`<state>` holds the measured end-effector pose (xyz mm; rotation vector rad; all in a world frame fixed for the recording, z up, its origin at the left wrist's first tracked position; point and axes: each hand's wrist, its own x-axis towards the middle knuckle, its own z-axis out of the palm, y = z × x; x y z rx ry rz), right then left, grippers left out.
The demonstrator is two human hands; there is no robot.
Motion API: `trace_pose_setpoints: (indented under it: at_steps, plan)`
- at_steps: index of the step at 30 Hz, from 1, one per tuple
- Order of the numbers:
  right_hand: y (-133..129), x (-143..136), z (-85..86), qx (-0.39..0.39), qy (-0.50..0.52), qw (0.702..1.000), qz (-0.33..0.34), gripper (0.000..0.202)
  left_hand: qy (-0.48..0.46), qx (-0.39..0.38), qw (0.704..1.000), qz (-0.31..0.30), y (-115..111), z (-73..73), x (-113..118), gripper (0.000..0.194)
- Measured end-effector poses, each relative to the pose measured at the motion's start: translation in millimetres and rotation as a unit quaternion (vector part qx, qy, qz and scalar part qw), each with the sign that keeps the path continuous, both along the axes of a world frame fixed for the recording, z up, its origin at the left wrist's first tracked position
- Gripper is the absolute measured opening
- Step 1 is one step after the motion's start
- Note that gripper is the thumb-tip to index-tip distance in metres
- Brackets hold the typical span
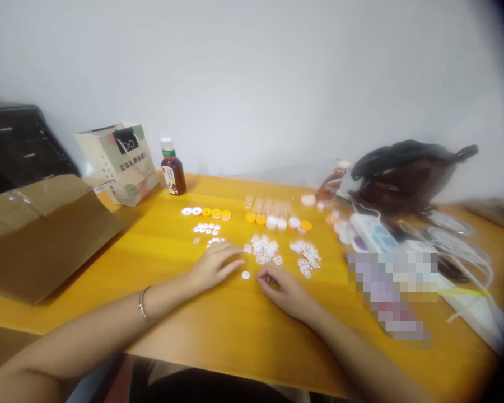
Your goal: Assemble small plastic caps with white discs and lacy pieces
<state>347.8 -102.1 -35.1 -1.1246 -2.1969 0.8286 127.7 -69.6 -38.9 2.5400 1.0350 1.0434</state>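
Observation:
My left hand (217, 264) rests over the table with its fingers stretched out, beside a small group of white pieces (215, 242). Between my two hands lies a single small white disc (246, 275). My right hand (282, 288) is closed, thumb and fingers curled together; whatever they may hold is hidden. Just beyond the hands is a loose pile of white openwork plastic pieces (264, 249), with a second pile (306, 256) to its right. Several small white parts (206, 228) stand in rows farther back on the left.
White and yellow rings (206, 212) form a row, with yellow and white caps (272, 222) and clear containers (269, 206) to their right. A sauce bottle (174, 173), paper bag (124, 165) and cardboard box (46, 235) stand left. A dark bag (407, 176) and cables (466, 252) occupy the right.

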Motion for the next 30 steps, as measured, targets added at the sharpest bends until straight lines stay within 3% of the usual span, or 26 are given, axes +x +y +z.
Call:
trace_pose_setpoints:
  at_steps: [2, 4, 7, 10, 12, 17, 22, 24, 25, 27, 30]
  plan:
    - [-0.7, 0.3, 0.3, -0.001, 0.001, 1.0, -0.002, 0.011, -0.052, 0.029, 0.997, 0.052, 19.0, 2.6, -19.1, 0.021]
    - [-1.0, 0.6, 0.5, 0.001, 0.001, 1.0, -0.005, 0.011, -0.094, 0.054, 0.983, 0.148, 44.5, 4.4, -46.8, 0.023]
    - [-0.7, 0.6, 0.8, 0.002, -0.004, 1.0, -0.006, 0.011, -0.048, -0.023, 0.939, 0.339, 82.3, 4.6, -92.9, 0.035]
    - [0.0, 0.5, 0.8, 0.002, -0.006, 1.0, -0.006, 0.011, -0.009, -0.078, 0.93, 0.36, 106.3, 0.7, -125.4, 0.051]
    - [0.3, 0.7, 0.3, 0.003, -0.003, 1.0, -0.003, 0.011, 0.008, -0.102, 0.93, 0.352, 113.8, -3.4, -135.2, 0.051]
    - [0.1, 0.7, -0.7, 0.0, -0.003, 1.0, -0.003, 0.011, 0.002, -0.109, 0.93, 0.352, 119.0, -9.6, -138.0, 0.038]
    - [-0.8, -0.7, 1.3, -0.003, -0.004, 1.0, -0.006, 0.011, -0.065, -0.052, 0.925, 0.372, 107.7, 1.3, -126.5, 0.037]
    - [-0.9, -1.1, 2.1, -0.002, -0.003, 1.0, -0.008, 0.011, -0.099, -0.01, 0.929, 0.356, 93.3, 8.7, -109.2, 0.035]
    - [-0.8, -1.2, 2.3, -0.003, -0.001, 1.0, -0.008, 0.011, -0.129, 0.022, 0.939, 0.317, 83.8, 12.0, -97.2, 0.032]
    - [-0.3, -0.9, 1.6, -0.004, 0.001, 1.0, -0.008, 0.011, -0.149, 0.042, 0.968, 0.195, 61.6, 16.8, -69.1, 0.029]
    - [0.5, -0.1, -0.8, -0.004, 0.004, 1.0, -0.009, 0.011, -0.093, -0.02, 0.995, -0.005, 28.0, 18.3, -28.8, 0.028]
